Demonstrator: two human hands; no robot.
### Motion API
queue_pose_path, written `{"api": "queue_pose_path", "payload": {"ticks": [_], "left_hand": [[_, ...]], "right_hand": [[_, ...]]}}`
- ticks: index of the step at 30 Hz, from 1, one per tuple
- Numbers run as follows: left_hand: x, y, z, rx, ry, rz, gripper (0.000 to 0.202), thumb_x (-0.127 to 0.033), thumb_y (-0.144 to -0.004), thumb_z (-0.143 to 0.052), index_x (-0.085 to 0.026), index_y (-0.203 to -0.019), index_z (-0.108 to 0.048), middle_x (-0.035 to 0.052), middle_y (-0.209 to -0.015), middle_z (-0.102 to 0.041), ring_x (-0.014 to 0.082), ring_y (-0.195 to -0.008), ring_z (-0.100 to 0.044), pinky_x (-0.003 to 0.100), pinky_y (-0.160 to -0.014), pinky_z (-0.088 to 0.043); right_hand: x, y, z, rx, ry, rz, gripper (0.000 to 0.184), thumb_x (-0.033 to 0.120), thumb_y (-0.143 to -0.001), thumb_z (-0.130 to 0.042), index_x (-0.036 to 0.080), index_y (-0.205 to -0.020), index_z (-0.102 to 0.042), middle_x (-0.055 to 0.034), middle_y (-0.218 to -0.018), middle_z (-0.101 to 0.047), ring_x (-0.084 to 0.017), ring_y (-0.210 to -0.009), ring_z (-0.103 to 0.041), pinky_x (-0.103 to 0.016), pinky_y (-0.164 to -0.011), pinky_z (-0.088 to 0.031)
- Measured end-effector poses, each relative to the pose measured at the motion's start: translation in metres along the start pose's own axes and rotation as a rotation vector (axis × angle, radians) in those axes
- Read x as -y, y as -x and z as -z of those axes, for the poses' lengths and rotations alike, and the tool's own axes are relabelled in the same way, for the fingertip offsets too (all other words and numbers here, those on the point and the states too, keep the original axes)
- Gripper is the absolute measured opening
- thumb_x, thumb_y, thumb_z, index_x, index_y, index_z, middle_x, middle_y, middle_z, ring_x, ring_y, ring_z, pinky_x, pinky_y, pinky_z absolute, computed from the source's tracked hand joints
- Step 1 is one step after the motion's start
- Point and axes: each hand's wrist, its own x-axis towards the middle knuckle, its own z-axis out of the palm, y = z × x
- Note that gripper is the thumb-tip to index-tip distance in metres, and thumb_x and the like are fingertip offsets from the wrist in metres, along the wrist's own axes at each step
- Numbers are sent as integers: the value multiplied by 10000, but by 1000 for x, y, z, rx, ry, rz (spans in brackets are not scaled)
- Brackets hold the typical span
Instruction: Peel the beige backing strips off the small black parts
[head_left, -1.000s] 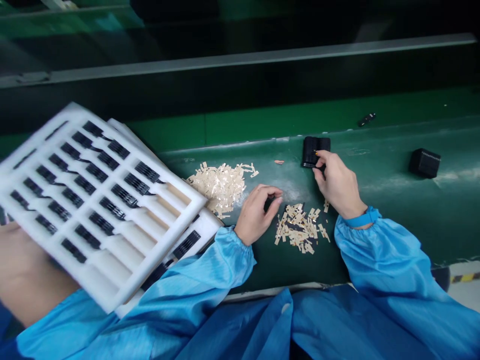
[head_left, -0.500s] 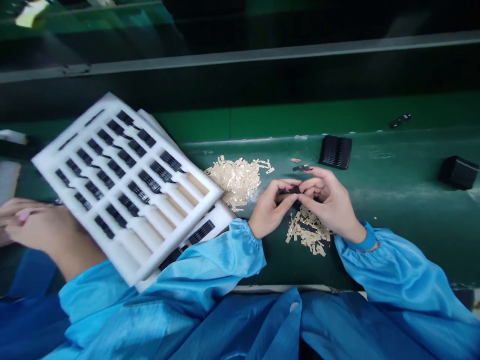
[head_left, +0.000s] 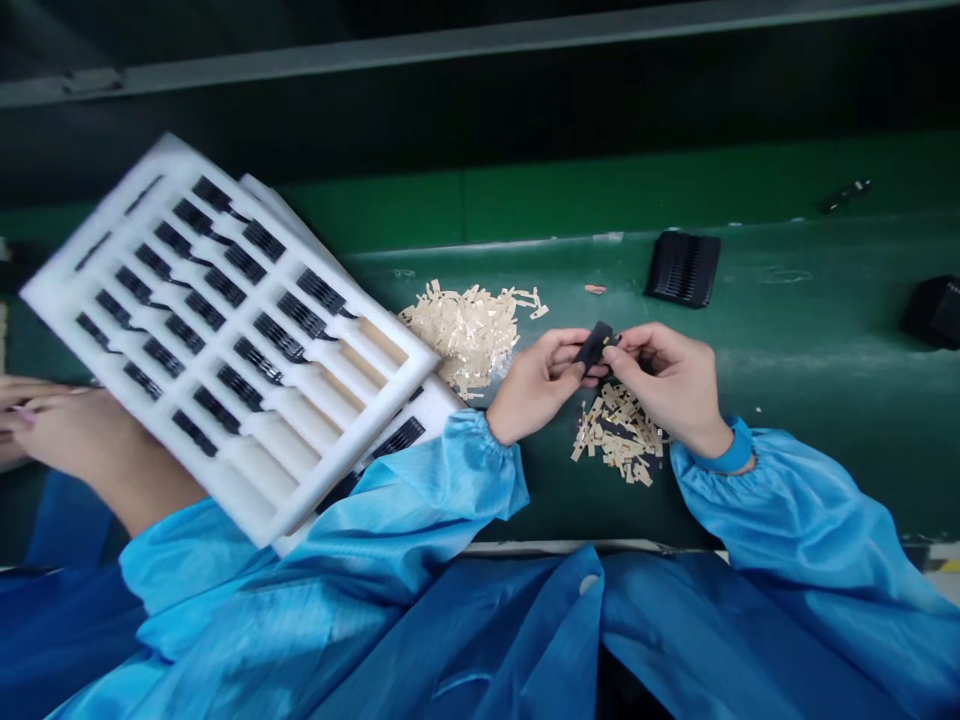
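My left hand point(head_left: 534, 388) pinches a small flat black strip point(head_left: 592, 345) between thumb and fingers, tilted up to the right, with a small gold-coloured spot near its right edge. Close against that edge, my right hand point(head_left: 671, 388) has thumb and forefinger pressed together; whatever lies between them is too small to make out. Below the hands is a loose pile of small cream-coloured cut pieces point(head_left: 619, 435). A larger heap of similar pale pieces point(head_left: 472, 335) lies left of my left hand.
A white foam tray point(head_left: 420, 365) with rows of black strips rests tilted on another tray at left. A ribbed black block point(head_left: 684, 270), a dark block point(head_left: 934, 312) and a small black part point(head_left: 846, 197) lie right. Another person's hands point(head_left: 52, 425) are at far left.
The black strip has come up into clear view in my left hand. My right fingers have drawn in from being stretched out with a dark piece. The view has shifted slightly.
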Motion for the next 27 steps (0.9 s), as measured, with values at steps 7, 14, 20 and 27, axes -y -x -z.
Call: {"api": "queue_pose_path", "payload": {"ticks": [7, 14, 20, 27], "left_hand": [[2, 0, 2, 16, 74, 11, 309, -212, -885, -696, -154, -1166, -583, 94, -1095, -772, 206, -986, -767, 406, -973, -604], [2, 1, 2, 10, 65, 15, 298, -222, -885, -704, -159, -1156, -599, 82, -1106, -775, 183, -976, -767, 361, -951, -616], [1, 2, 1, -2, 35, 1, 289, -236, -890, -704, -160, -1153, -610, 79, -1097, -772, 185, -963, -768, 377, -953, -620], [0, 3, 0, -17, 37, 10, 283, -212, -892, -691, -155, -1156, -608, 86, -1106, -773, 191, -972, -766, 383, -963, -613]], "right_hand": [[5, 2, -2, -72, 106, 115, 70, 236, -854, -733, 212, -804, -690, 15, -740, -726, -125, -620, -654, -262, -607, -540], [8, 1, -2, -86, 187, 153, 83, 271, -859, -731, 228, -799, -692, 7, -736, -737, -144, -626, -669, -274, -606, -559], [6, 2, -2, -78, 209, 127, 90, 295, -867, -728, 238, -807, -693, 0, -734, -738, -153, -617, -664, -290, -600, -569], [6, 3, -2, -80, 213, 123, 93, 293, -867, -729, 236, -805, -689, 1, -735, -734, -152, -613, -657, -292, -602, -565]]}}
